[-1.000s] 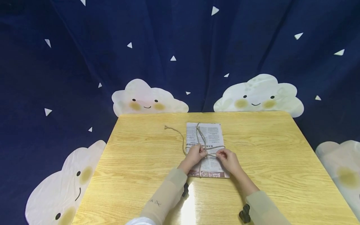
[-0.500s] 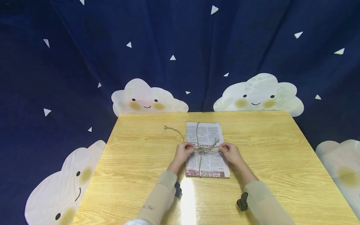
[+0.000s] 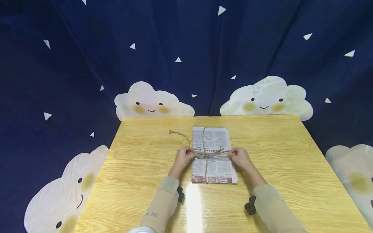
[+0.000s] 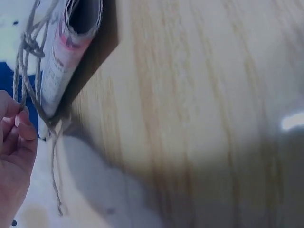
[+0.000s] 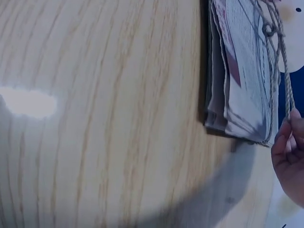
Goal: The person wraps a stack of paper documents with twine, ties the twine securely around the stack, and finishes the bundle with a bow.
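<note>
A folded newspaper bundle (image 3: 217, 170) lies on the table, bound lengthwise and crosswise by brown twine (image 3: 203, 139). At its middle the twine meets in a knot (image 3: 206, 155). My left hand (image 3: 183, 157) pinches a strand at the bundle's left edge, and my right hand (image 3: 240, 157) pinches strands at the right edge. Both lengths run nearly straight between the hands. In the right wrist view, doubled twine (image 5: 286, 71) rises from the knot to my right hand (image 5: 290, 152). The left wrist view has my left hand (image 4: 16, 142) gripping twine beside the paper's fold.
A loose frayed twine end (image 3: 179, 133) curves over the wooden table (image 3: 140, 155) at the bundle's upper left. A short frayed end (image 3: 220, 149) sticks up near the knot. Behind the table hangs a dark blue curtain (image 3: 175, 32) with white clouds.
Both hands were close together over the bundle's middle; they have parted, the left hand moving furthest, outward to the left. The loops have drawn down into a small knot and the twine has straightened.
</note>
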Demonstrator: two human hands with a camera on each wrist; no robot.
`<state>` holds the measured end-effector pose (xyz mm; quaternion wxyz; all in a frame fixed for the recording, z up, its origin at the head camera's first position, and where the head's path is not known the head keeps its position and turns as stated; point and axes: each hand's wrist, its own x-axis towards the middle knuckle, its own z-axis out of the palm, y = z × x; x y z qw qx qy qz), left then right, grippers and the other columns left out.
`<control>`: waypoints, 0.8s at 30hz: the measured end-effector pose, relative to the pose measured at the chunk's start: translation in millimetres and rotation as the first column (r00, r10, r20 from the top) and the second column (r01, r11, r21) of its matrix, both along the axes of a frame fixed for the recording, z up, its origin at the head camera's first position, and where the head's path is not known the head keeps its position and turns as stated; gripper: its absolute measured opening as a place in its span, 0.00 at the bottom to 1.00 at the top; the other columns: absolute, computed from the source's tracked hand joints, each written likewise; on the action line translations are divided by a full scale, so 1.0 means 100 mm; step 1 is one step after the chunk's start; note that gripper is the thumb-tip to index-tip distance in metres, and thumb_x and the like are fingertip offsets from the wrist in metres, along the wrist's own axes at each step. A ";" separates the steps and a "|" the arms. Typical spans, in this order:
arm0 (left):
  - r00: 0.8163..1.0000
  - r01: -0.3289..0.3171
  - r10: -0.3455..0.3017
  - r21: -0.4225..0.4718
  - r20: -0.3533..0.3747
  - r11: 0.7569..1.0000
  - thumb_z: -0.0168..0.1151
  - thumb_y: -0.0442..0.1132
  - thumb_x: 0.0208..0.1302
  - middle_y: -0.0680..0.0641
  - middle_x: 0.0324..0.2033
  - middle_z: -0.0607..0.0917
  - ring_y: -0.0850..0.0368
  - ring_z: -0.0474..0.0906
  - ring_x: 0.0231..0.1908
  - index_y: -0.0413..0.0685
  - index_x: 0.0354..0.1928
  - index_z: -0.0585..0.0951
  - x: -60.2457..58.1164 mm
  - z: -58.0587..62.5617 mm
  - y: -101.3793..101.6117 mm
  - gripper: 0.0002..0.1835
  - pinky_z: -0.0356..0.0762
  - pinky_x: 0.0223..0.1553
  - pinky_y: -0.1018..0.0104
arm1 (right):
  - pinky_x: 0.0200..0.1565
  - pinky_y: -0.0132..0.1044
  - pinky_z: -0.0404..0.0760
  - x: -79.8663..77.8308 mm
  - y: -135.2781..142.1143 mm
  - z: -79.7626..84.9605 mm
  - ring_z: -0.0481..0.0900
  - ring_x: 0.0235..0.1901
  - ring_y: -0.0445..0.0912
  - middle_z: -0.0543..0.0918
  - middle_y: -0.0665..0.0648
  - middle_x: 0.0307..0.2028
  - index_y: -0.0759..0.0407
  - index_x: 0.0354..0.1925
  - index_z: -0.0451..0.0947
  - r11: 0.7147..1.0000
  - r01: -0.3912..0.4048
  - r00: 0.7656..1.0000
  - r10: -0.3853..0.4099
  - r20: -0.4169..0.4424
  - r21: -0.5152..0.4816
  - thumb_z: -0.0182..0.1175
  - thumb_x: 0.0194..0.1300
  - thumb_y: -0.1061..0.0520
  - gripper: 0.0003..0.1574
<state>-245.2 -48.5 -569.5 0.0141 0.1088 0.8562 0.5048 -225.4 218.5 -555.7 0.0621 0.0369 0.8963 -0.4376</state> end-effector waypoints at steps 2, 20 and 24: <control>1.000 -0.012 0.012 -0.005 0.005 1.000 0.57 0.25 0.50 0.45 0.23 0.79 0.62 0.71 0.23 0.32 0.31 0.80 0.00 0.00 -0.02 0.05 0.72 0.24 0.76 | 0.23 0.32 0.72 0.00 0.01 0.01 0.71 0.22 0.44 0.77 0.58 0.24 0.69 0.33 0.77 1.000 -0.008 1.000 0.008 0.011 0.015 0.57 0.61 0.62 0.08; 0.997 -0.055 0.051 -0.075 -0.052 0.996 0.57 0.26 0.49 0.47 0.20 0.76 0.63 0.66 0.19 0.33 0.27 0.78 -0.07 -0.01 -0.04 0.03 0.67 0.19 0.76 | 0.31 0.38 0.75 -0.01 0.09 0.00 0.73 0.26 0.46 0.78 0.55 0.25 0.64 0.29 0.76 0.967 -0.121 0.984 0.146 -0.101 0.224 0.57 0.61 0.62 0.06; 0.997 -0.063 0.058 -0.086 -0.058 0.994 0.56 0.27 0.48 0.48 0.18 0.75 0.64 0.64 0.17 0.34 0.26 0.78 -0.10 -0.01 -0.04 0.02 0.65 0.17 0.77 | 0.34 0.42 0.77 -0.03 0.11 -0.02 0.74 0.28 0.47 0.79 0.56 0.26 0.64 0.29 0.76 0.949 -0.153 0.969 0.199 -0.147 0.276 0.57 0.61 0.63 0.04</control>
